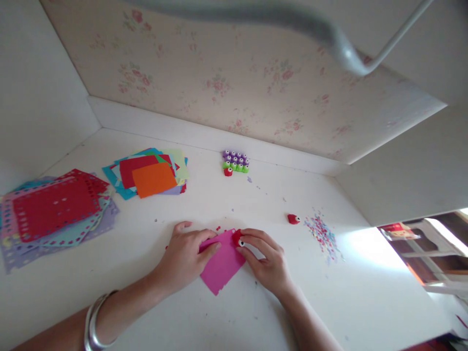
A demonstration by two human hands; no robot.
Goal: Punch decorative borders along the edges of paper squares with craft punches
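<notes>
White desk (204, 204), red punch (237, 235) at pink paper (222, 268)

I'm looking into what appears to be a home: floral wallpaper (237, 63) is rising at the far side above a white bench (183, 317), and white shelving (420, 257) is standing at right.

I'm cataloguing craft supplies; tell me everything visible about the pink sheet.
The pink sheet is plain, thin, paper-like and roughly rectangular, with small nicks by its near corner. It lies angled over the white tabletop. The left hand pinches its left side; the right hand holds a red punch at its far right corner.
</notes>
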